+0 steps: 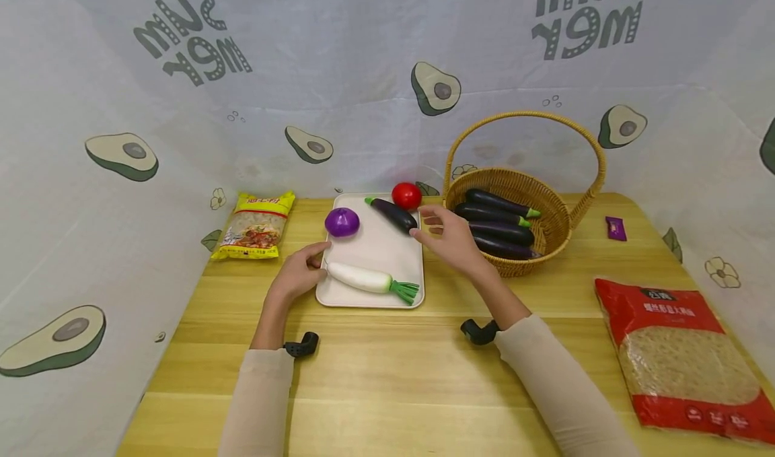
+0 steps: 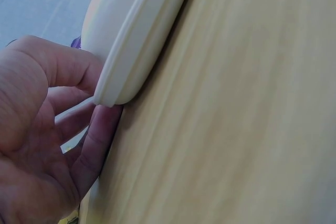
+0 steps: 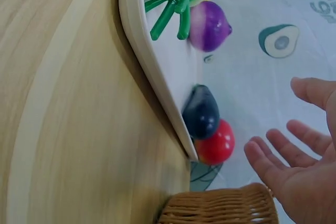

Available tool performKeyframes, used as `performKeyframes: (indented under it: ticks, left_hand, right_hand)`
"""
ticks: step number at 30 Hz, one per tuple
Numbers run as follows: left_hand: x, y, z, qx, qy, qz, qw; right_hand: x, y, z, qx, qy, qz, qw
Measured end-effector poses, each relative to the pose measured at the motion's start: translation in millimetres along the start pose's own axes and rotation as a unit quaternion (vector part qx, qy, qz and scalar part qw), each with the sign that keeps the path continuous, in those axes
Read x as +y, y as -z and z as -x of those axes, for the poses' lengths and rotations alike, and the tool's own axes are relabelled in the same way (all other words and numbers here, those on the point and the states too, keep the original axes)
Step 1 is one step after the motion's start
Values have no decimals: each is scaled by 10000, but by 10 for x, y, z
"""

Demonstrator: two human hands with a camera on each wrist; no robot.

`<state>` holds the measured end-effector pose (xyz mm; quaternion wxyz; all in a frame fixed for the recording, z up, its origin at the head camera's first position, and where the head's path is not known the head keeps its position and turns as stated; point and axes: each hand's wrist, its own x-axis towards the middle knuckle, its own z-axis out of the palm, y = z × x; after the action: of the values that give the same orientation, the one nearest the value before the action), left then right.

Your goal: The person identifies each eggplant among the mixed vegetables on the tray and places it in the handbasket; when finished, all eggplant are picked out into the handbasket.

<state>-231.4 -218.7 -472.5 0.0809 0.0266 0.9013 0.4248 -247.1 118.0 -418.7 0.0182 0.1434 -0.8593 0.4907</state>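
Observation:
A white tray (image 1: pixel 378 254) lies on the table holding a white radish (image 1: pixel 360 277) with green leaf stalks, a purple onion (image 1: pixel 342 223), an eggplant (image 1: pixel 393 215) and a red tomato (image 1: pixel 407 196) at its far right corner. My left hand (image 1: pixel 298 270) grips the tray's left rim, thumb on the rim and fingers against its side, as the left wrist view shows. Over the tray's right edge, close to the eggplant's thick end, is my right hand (image 1: pixel 453 241). Its fingers (image 3: pixel 291 153) are spread and hold nothing in the right wrist view.
Right of the tray stands a wicker basket (image 1: pixel 554 231) with a tall handle and several eggplants (image 1: pixel 493 223) inside. A yellow noodle bag (image 1: pixel 254 227) lies at the left. A red pasta bag (image 1: pixel 684 359) and a small purple packet (image 1: pixel 615 229) are at the right.

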Motion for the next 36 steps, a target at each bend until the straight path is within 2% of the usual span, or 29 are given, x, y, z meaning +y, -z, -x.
performKeyframes:
  ticks: [6, 14, 27, 36]
  left_hand:
    - [12, 12, -1, -24, 37, 76, 10000]
    - [7, 10, -15, -13, -15, -41, 10000]
    - [-3, 6, -23, 2, -26, -16, 10000]
    - [3, 2, -18, 2, 4, -46, 10000]
  right_hand:
    - [6, -109, -76, -130, -183, 59, 9997]
    - [105, -208, -171, -239, -292, 164, 9992]
    - [248, -334, -302, -95, -449, 604, 9971]
    - [337, -382, -394, -74, -336, 833, 9959]
